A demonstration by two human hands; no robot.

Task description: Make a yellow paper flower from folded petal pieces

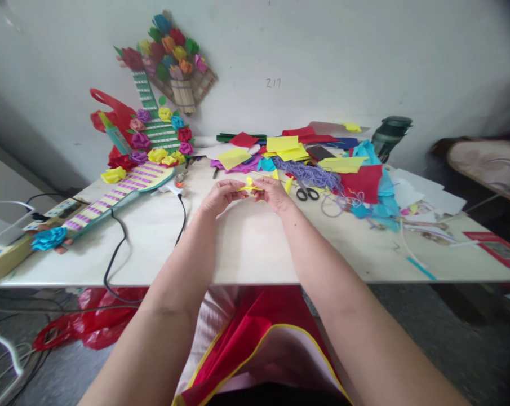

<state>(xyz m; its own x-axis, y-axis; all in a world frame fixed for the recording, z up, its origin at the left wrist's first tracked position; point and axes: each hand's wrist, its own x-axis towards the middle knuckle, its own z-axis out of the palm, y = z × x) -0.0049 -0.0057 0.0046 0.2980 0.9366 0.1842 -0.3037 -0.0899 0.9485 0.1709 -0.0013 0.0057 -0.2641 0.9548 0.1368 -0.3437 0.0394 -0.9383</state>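
Over the middle of the white table [255, 248], my left hand [221, 196] and my right hand [273, 192] meet on a small piece of yellow crepe paper [250, 184]. The fingers of both hands are closed on it, thumbs toward each other, and they hide much of its shape. Just right of my right hand lie scissors [307, 193] with black handles. Behind them is a tangle of purple yarn [309, 173]. Yellow paper sheets [285, 146] and a red sheet [362, 183] are piled beyond the hands.
A flower-trimmed paper guitar [125, 186] lies at left, near a glue gun [172, 188] with a trailing black cord [120, 242]. Another decorated guitar [159, 132] leans on the wall. A dark green bottle [390, 138] stands back right, and a red plastic bag [96, 318] is below the table.
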